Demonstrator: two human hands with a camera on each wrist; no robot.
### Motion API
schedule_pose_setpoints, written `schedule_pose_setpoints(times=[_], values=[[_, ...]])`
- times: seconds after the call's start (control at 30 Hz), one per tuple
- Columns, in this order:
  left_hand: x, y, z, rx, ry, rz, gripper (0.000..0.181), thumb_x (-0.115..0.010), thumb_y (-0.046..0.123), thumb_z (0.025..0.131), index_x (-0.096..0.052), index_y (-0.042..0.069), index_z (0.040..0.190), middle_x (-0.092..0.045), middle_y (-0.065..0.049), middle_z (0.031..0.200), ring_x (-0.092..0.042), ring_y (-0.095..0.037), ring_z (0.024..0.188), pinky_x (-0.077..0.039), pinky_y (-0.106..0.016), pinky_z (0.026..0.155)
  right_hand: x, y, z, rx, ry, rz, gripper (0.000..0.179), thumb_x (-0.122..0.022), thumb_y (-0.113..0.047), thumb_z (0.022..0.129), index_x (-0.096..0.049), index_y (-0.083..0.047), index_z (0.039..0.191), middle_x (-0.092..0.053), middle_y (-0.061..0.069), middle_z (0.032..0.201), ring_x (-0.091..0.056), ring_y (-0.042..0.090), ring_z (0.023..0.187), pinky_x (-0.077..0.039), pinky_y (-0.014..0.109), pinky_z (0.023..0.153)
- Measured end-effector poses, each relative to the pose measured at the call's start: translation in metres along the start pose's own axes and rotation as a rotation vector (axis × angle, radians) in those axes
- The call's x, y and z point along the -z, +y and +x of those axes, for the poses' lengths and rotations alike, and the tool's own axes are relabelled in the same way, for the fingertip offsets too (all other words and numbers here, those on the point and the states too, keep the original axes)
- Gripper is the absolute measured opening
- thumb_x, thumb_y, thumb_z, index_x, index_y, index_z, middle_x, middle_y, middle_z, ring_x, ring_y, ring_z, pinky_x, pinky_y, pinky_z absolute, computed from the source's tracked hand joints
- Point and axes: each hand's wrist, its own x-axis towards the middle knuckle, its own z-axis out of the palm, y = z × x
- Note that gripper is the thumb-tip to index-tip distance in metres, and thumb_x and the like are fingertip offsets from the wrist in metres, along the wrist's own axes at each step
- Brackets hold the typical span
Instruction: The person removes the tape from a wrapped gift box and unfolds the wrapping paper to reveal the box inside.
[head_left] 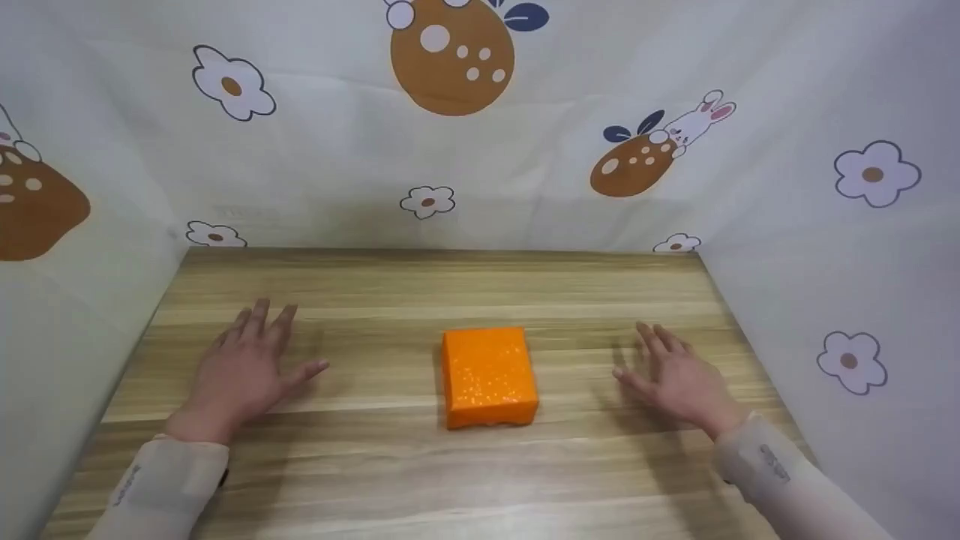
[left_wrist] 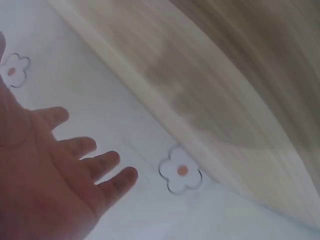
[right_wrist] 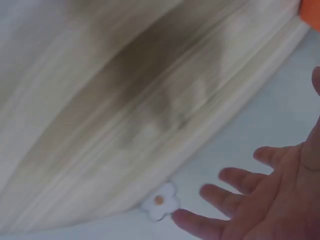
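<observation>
An orange box point(head_left: 489, 373) with a shiny, speckled top sits near the middle of the wood-grain table. To its left, my left hand point(head_left: 244, 371) hovers palm down, fingers spread and thumb pointing toward the box. On the other side my right hand point(head_left: 681, 382) is held above the table, its fingers extended and thumb toward the box. Both hands are apart from the box and hold nothing. Each palm shows bare in its wrist view, the left hand point(left_wrist: 45, 175) and the right hand point(right_wrist: 275, 200) alike. Only a corner of the orange box point(right_wrist: 311, 14) enters the right wrist view.
Pale cloth walls point(head_left: 322, 165) printed with flowers, rabbits and brown fruit shapes enclose the table point(head_left: 390, 480) at the back and both sides. Shadows of the hands fall on the wood. Light sleeves with wrist bands cover both forearms.
</observation>
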Motion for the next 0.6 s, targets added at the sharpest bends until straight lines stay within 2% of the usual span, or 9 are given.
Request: schedule_pose_setpoints(times=[0.13, 0.2, 0.33, 0.43, 0.5, 0.53, 0.6], values=[[0.000, 0.030, 0.009, -0.011, -0.020, -0.068, 0.104, -0.040, 0.079, 0.089, -0.025, 0.002, 0.156, -0.017, -0.033, 0.157, -0.028, -0.059, 0.134, -0.030, -0.071, 0.101, -0.001, -0.039, 0.018, 0.064, -0.060, 0.061, 0.100, -0.041, -0.078, 0.089, -0.023, -0.008, 0.158, -0.043, 0.029, 0.147, -0.054, 0.052, 0.117, -0.054, 0.060, 0.077], [-0.002, 0.048, 0.015, -0.018, -0.046, -0.128, 0.105, -0.038, 0.081, 0.088, -0.023, 0.004, 0.157, -0.017, -0.031, 0.159, -0.038, -0.057, 0.130, -0.037, -0.070, 0.097, -0.001, -0.060, 0.027, 0.085, -0.097, 0.084, 0.101, -0.039, -0.080, 0.088, -0.020, -0.011, 0.159, -0.046, 0.027, 0.146, -0.063, 0.045, 0.106, -0.054, 0.057, 0.080], [-0.012, 0.090, 0.031, -0.015, -0.150, -0.325, 0.102, -0.044, 0.079, 0.087, -0.019, 0.012, 0.160, -0.022, -0.025, 0.160, -0.045, -0.051, 0.128, -0.040, -0.066, 0.098, -0.003, -0.097, 0.041, 0.104, -0.177, 0.165, 0.100, -0.043, -0.078, 0.088, -0.017, -0.015, 0.160, -0.051, 0.021, 0.144, -0.069, 0.031, 0.083, -0.056, 0.050, 0.079], [-0.023, 0.119, 0.042, 0.006, -0.248, -0.501, 0.098, -0.057, 0.069, 0.089, -0.018, 0.015, 0.160, -0.032, -0.023, 0.156, -0.043, -0.044, 0.133, -0.034, -0.061, 0.107, -0.007, -0.118, 0.049, 0.118, -0.209, 0.246, 0.098, -0.049, -0.074, 0.089, -0.017, -0.014, 0.160, -0.055, 0.015, 0.141, -0.068, 0.030, 0.095, -0.052, 0.049, 0.088], [-0.030, 0.135, 0.049, 0.026, -0.319, -0.597, 0.095, -0.062, 0.061, 0.091, -0.018, 0.013, 0.160, -0.040, -0.025, 0.150, -0.046, -0.041, 0.132, -0.035, -0.057, 0.108, -0.010, -0.128, 0.053, 0.116, -0.231, 0.312, 0.099, -0.054, -0.071, 0.089, -0.017, -0.012, 0.160, -0.055, 0.015, 0.142, -0.066, 0.030, 0.105, -0.049, 0.048, 0.095], [-0.034, 0.142, 0.052, 0.039, -0.355, -0.632, 0.094, -0.063, 0.057, 0.091, -0.017, 0.012, 0.160, -0.042, -0.025, 0.149, -0.046, -0.039, 0.133, -0.034, -0.056, 0.109, -0.012, -0.132, 0.054, 0.115, -0.239, 0.337, 0.100, -0.055, -0.069, 0.089, -0.016, -0.011, 0.160, -0.054, 0.014, 0.142, -0.062, 0.029, 0.113, -0.046, 0.047, 0.100], [-0.041, 0.152, 0.056, 0.064, -0.426, -0.692, 0.093, -0.064, 0.053, 0.093, -0.016, 0.009, 0.160, -0.044, -0.024, 0.148, -0.047, -0.035, 0.132, -0.033, -0.053, 0.110, -0.015, -0.138, 0.056, 0.100, -0.269, 0.400, 0.101, -0.059, -0.066, 0.089, -0.015, -0.010, 0.160, -0.054, 0.015, 0.141, -0.060, 0.027, 0.116, -0.044, 0.045, 0.102]])
